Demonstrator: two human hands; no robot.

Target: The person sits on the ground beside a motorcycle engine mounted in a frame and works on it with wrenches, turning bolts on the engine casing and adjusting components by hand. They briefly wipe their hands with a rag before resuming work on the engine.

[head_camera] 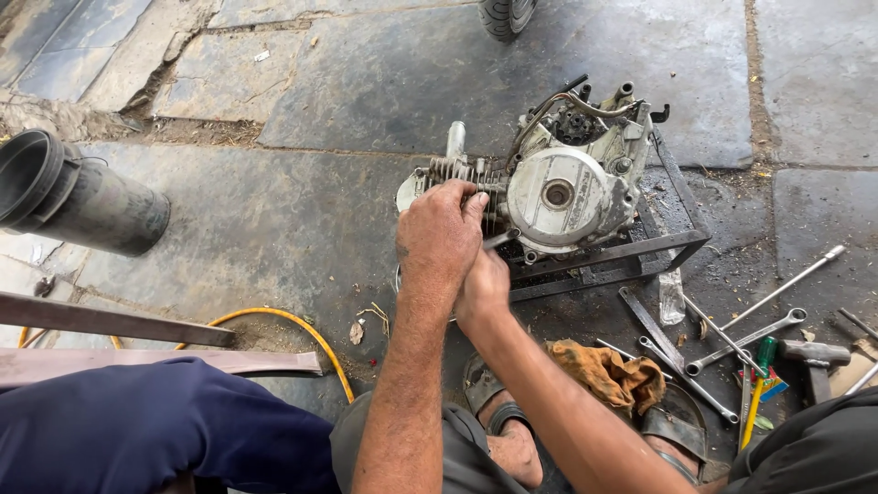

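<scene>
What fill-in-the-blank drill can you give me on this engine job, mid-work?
1. The engine sits on a metal ____ on the stone floor.
2. Both hands, left hand above right hand, work at the engine's finned ____.
3. The orange ____ lies near the person's sandalled feet.
4. Wrenches lie to the ____ of the person.

Missing words: frame; cylinder; rag; right

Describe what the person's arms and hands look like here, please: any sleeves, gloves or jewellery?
Both arms are bare from the elbow down, with no sleeves in view. The left hand and the right hand wear no gloves, and no rings, watch or bracelet show. The hands look smudged with dark grime, and there is a small dark mark near the left wrist.
</scene>
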